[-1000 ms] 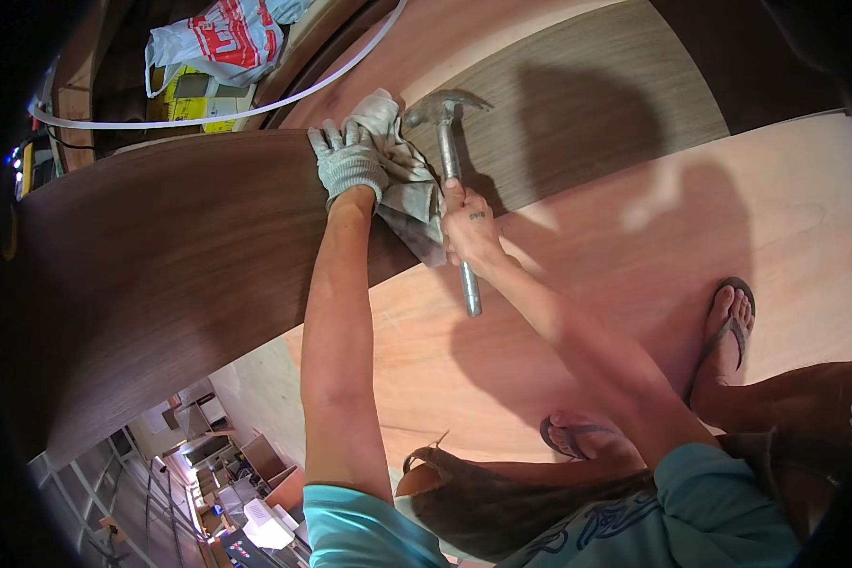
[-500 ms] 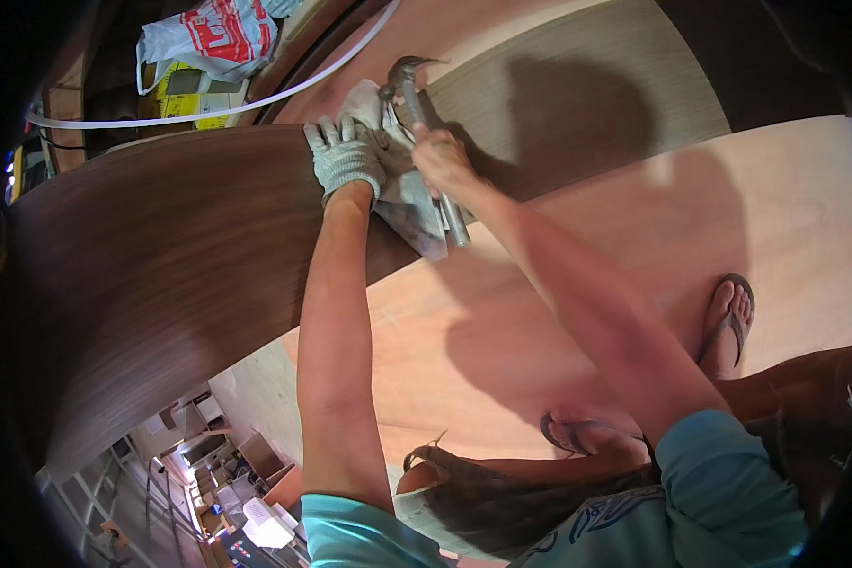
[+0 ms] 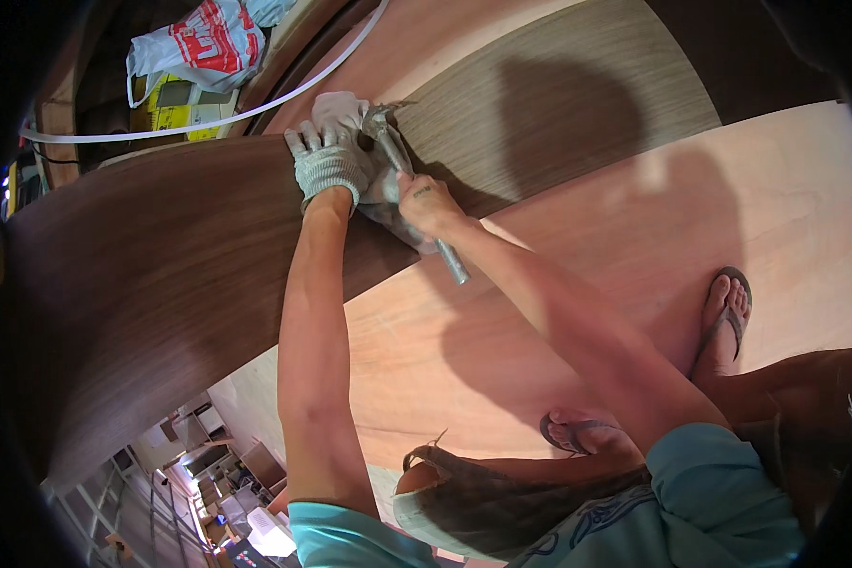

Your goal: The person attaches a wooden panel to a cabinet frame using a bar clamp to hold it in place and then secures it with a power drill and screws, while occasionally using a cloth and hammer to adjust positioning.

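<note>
Steel shows at the head of the hammer point(image 3: 395, 156), which slants across the cloth just short of twelve o'clock from the middle of our view. Our right hand point(image 3: 430, 206) has its fingers closed round the handle, the lower end poking out below the fist towards five o'clock. The hammer's head is over the cloth point(image 3: 381, 187), near our other hand, and its claw points towards two o'clock; we cannot tell whether the head touches the cloth.

At eleven o'clock our left hand point(image 3: 328, 167), in a pale knitted glove, lies palm down by the upper edge of the dark brown board point(image 3: 161, 237). Its fingers are extended and slightly spread; we cannot make out the thumb. The crumpled grey-white cloth lies right beside it, over the end of that board.

Towards one o'clock we see a grey-brown board point(image 3: 568, 85) with a shadow across it, and at three o'clock a pale pinkish board point(image 3: 805, 208). Our feet, in dark flip-flops point(image 3: 732, 322), stand at three and between four and five. A white strip point(image 3: 256, 118) curves past at ten to eleven, below a plastic bag point(image 3: 204, 47) in white and red.
</note>
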`<state>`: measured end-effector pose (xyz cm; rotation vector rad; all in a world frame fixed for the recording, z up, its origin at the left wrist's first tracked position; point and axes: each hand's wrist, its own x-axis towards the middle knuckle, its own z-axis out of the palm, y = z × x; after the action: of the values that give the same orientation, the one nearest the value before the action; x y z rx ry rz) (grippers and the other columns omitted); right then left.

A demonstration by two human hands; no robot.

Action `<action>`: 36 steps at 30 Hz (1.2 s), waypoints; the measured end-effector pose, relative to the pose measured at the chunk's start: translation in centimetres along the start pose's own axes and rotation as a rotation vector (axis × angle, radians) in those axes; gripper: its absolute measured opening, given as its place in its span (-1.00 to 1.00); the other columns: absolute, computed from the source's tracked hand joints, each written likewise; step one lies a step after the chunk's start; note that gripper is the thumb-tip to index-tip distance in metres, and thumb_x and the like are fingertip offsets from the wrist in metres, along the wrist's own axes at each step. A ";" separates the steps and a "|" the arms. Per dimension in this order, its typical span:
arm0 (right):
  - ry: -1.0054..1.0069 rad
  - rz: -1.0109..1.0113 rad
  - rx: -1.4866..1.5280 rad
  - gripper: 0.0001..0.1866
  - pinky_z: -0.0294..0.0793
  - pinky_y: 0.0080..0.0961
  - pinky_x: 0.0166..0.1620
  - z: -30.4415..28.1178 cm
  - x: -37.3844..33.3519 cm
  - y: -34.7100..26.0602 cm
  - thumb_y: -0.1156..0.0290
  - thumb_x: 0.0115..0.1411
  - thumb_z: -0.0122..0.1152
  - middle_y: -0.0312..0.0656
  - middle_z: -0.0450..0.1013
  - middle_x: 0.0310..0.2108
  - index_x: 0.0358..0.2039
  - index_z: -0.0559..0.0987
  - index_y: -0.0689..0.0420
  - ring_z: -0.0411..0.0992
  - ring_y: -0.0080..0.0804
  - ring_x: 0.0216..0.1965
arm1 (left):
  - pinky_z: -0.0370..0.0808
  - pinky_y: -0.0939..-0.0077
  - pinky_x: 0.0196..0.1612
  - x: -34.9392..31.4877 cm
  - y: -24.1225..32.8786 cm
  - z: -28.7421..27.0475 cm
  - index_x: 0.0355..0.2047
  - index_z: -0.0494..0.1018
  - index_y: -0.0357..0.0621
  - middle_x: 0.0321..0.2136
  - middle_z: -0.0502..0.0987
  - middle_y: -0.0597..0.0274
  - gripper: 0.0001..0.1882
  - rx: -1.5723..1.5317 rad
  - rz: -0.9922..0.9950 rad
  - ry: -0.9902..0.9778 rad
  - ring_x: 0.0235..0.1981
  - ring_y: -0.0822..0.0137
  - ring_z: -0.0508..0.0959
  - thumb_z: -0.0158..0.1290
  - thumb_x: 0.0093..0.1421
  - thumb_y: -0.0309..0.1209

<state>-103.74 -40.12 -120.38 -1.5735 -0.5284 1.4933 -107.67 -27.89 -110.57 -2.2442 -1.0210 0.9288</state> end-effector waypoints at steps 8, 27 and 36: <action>0.117 0.065 0.325 -0.37 0.44 -0.30 -0.67 1.6 -3.3 -1.8 -0.12 0.49 -0.27 -0.12 0.38 -0.65 -0.30 0.44 0.26 0.42 -0.31 -0.73 | -0.32 -0.26 0.47 -1.0 -1.8 1.8 0.44 0.20 0.09 0.49 0.08 0.07 -0.12 0.121 -0.034 -0.040 0.52 -0.08 -0.07 0.18 0.11 -0.02; -0.026 0.226 0.302 -0.38 0.25 -0.42 -0.74 2.0 -13.6 8.4 -0.24 0.44 -0.18 -0.31 0.27 -0.70 -0.40 0.43 0.11 0.25 -0.49 -0.78 | -0.37 -0.35 0.45 -10.7 2.8 5.1 0.47 0.13 -0.05 0.52 0.00 0.11 -0.27 0.074 0.112 -0.105 0.53 -0.10 -0.06 -0.14 0.35 -0.04; 0.012 0.186 0.271 -0.42 0.27 -0.39 -0.74 4.3 -16.8 11.3 -0.15 0.49 -0.22 -0.32 0.25 -0.70 -0.36 0.41 0.14 0.24 -0.49 -0.80 | -0.32 -0.24 0.49 -13.4 3.6 3.3 0.43 0.19 -0.10 0.50 0.04 0.11 -0.26 0.098 0.038 -0.056 0.53 -0.03 -0.03 -0.05 0.30 -0.09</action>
<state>-113.88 -58.17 -119.46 -1.4468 -0.1655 1.6176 -115.02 -40.07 -110.05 -2.1750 -0.9390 1.0406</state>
